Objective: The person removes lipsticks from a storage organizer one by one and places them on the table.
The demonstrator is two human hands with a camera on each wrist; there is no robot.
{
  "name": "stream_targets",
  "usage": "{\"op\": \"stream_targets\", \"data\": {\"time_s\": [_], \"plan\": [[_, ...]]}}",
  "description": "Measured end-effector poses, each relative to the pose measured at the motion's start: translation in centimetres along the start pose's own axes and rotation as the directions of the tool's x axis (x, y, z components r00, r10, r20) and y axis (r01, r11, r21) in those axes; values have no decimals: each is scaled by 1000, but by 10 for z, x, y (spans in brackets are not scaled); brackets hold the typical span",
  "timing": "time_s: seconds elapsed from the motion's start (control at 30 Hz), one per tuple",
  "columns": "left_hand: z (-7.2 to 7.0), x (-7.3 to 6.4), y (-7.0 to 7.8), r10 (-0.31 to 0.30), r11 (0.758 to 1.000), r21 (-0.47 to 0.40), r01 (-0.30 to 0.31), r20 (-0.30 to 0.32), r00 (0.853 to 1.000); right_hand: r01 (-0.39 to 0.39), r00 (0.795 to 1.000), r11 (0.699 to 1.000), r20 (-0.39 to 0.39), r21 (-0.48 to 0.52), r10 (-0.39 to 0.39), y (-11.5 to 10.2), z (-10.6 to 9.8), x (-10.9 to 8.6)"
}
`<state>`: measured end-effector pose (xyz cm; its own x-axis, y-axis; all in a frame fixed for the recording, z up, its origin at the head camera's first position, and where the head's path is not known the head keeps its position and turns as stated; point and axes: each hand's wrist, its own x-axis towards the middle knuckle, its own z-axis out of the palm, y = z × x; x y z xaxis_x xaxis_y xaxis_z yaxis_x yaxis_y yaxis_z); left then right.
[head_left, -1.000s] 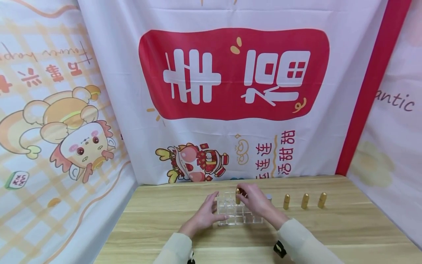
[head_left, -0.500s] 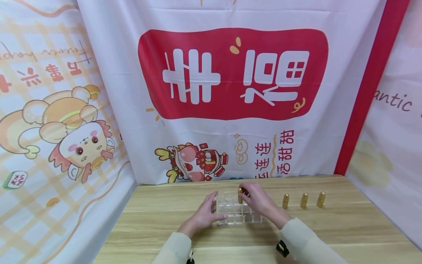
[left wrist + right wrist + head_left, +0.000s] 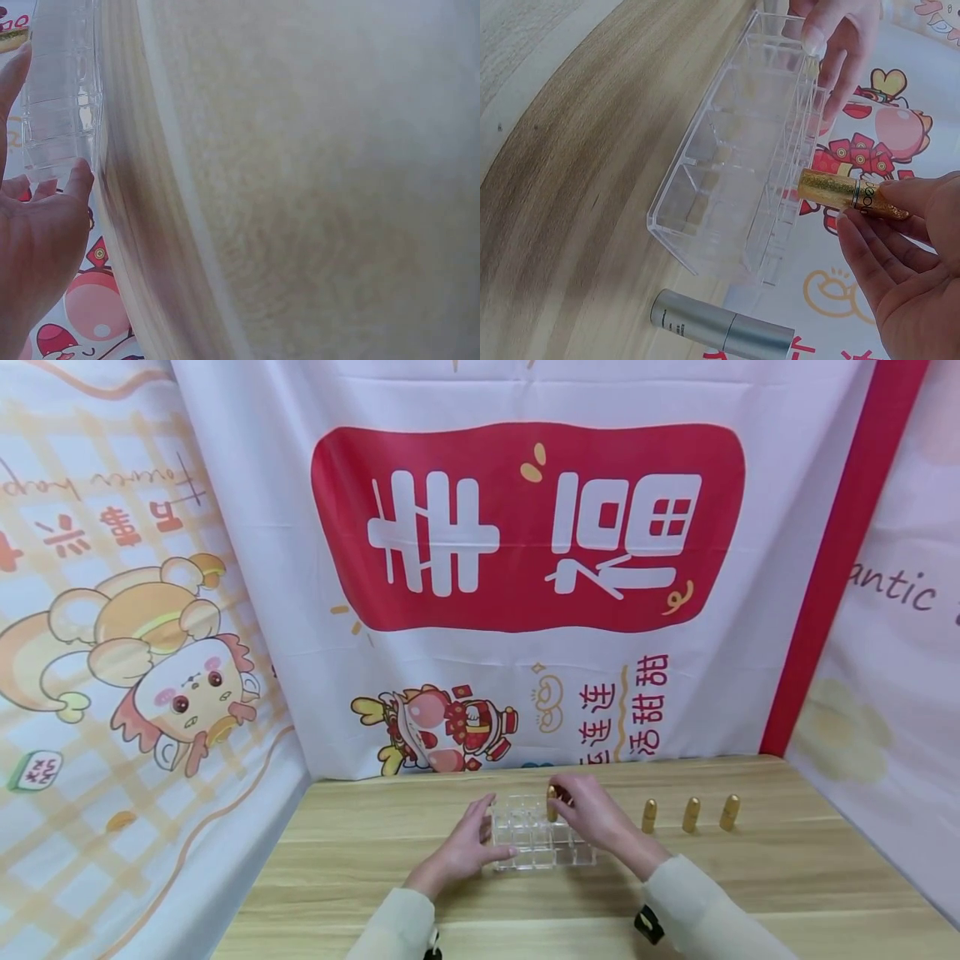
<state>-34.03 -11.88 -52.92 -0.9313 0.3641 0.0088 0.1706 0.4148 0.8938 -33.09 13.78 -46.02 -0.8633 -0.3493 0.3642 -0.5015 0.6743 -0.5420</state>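
Observation:
Thumb and fingers of my right hand [image 3: 591, 812] pinch a gold lipstick tube [image 3: 552, 804]. In the head view the tube stands upright over the back row of a clear divided lipstick organizer [image 3: 534, 858]. The right wrist view shows the lower end of the gold lipstick tube [image 3: 826, 187] right at the organizer's back rim. My left hand [image 3: 467, 845] holds the organizer's left end, thumb at the front and fingers along the side. From the left wrist, the fingertips [image 3: 79, 174] meet the clear wall.
Three more gold lipstick tubes [image 3: 692, 815] stand spaced out on the wooden table [image 3: 360, 860] to the right. A silver tube [image 3: 724, 326] is beside the organizer's right end, hidden behind my right hand in the head view. A printed cloth [image 3: 525, 693] hangs behind the table.
My right hand has shifted slightly to the right along the organizer with the gold lipstick tube. The silver tube has gone behind that hand in the head view. My left hand stays put.

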Motion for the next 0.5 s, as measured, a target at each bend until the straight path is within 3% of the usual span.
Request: {"op": "stream_targets", "data": {"time_s": [0.5], "plan": [[0,0,1,-3,1000,15,3,-1,1000,-34,999,999,10,-12,34,7,-9,-2]]}}
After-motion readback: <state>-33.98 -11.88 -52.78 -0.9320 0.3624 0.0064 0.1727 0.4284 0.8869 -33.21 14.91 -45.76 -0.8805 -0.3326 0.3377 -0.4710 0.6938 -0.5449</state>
